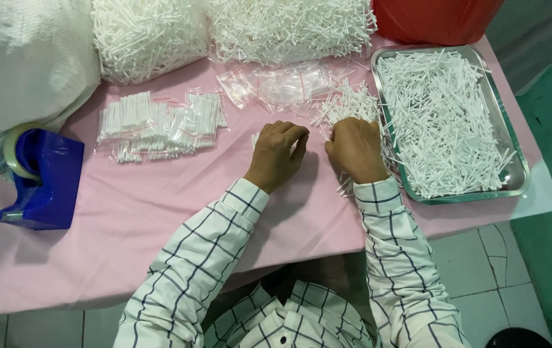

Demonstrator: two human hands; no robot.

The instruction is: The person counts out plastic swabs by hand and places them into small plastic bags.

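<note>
Nearest the viewer, two checked sleeves are seen reaching over the pink tablecloth; the left hand is curled, fingertips pinched together on a few white sticks at the cloth, though what exactly is gripped is mostly hidden; the right hand is laid palm down, fingers bent, on a loose heap of white sticks just beside the metal tray, which is filled with more of them; a blue tape dispenser is placed well to the left; beyond the hands, small clear bags are spread, with packed bundles left of them; farthest back, two large heaps of sticks, a white sack and a red container are found.
</note>
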